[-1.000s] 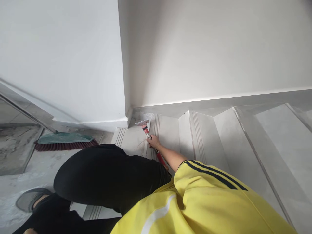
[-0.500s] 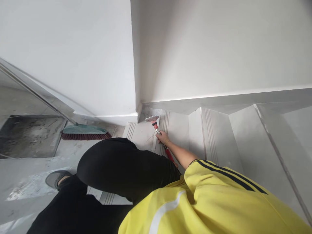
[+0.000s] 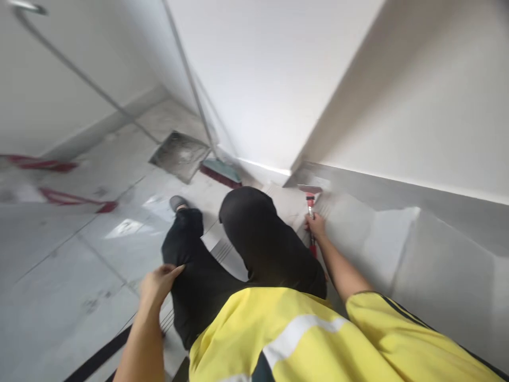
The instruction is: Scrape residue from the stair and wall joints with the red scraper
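From my head view, the broom with the teal head and dark red bristles stood on the dusty grey floor, its thin pole running up in front of a smooth white wall. To the right of that broom was the scraper with a flat metal blade, silvery shaft and red grip. I had my right hand wrapped around its shaft, fingers closed, with the blade end pointing away from me, over the pale grey tiled stairs; I could not tell whether the blade touched them.

My left hand was left of the broom and nearer to me, against the leg of my black trousers. Its thumb and fingers lay close to the cloth, but I could not tell how far open they were or whether they pinched it.

Just left of the broom sat a square grey tray with dusty debris in it. Well off to the broom's left, blurred red strips lay on the floor. Nearer to me than the broom were my grey shoe and my yellow shirt with a white band.
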Available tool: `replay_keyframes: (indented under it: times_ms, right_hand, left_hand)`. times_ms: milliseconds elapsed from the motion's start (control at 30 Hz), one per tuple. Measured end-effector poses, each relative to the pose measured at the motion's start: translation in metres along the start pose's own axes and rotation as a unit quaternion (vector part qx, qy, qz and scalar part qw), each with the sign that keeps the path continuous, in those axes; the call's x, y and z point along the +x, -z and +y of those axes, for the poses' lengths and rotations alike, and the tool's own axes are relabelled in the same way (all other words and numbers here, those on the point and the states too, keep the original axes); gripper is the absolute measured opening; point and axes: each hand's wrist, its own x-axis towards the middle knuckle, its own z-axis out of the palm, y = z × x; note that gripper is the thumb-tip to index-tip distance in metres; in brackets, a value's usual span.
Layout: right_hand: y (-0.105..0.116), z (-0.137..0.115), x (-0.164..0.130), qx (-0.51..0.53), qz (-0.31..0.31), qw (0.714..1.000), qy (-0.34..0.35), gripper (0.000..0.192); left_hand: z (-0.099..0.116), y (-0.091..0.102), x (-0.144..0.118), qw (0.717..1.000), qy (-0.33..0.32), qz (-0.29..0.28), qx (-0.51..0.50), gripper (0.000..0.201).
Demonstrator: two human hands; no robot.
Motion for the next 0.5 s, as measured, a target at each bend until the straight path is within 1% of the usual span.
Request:
replay_keyframes:
  times_ms: [67, 133, 267, 400, 433, 500]
  right_hand:
    - [-0.002, 0.006, 0.008, -0.001, -0.018, 1.000, 0.015, 0.022]
    - [-0.003, 0.010, 0.011, 0.007, -0.025, 0.999, 0.021, 0.025]
    - [-0.002, 0.011, 0.006, 0.009, -0.015, 1.000, 0.021, 0.027]
    - [-0.004, 0.007, 0.002, 0.013, -0.005, 1.000, 0.023, 0.021]
    - [-0.005, 0.005, 0.001, 0.016, -0.002, 1.000, 0.023, 0.019]
    - [-0.006, 0.002, -0.001, 0.023, -0.002, 1.000, 0.022, 0.015]
  left_hand:
    - [-0.007, -0.001, 0.003, 1.000, 0.001, 0.003, -0.031, 0.035]
    - [-0.016, -0.002, 0.000, 0.998, -0.015, -0.012, -0.061, 0.033]
    - [-0.034, -0.006, -0.029, 0.989, -0.058, -0.086, -0.109, 0.036]
    - [-0.046, -0.010, -0.058, 0.976, -0.085, -0.146, -0.138, 0.041]
    - [-0.046, -0.011, -0.063, 0.974, -0.087, -0.148, -0.147, 0.042]
    - [-0.041, -0.009, -0.068, 0.980, -0.078, -0.114, -0.140, 0.044]
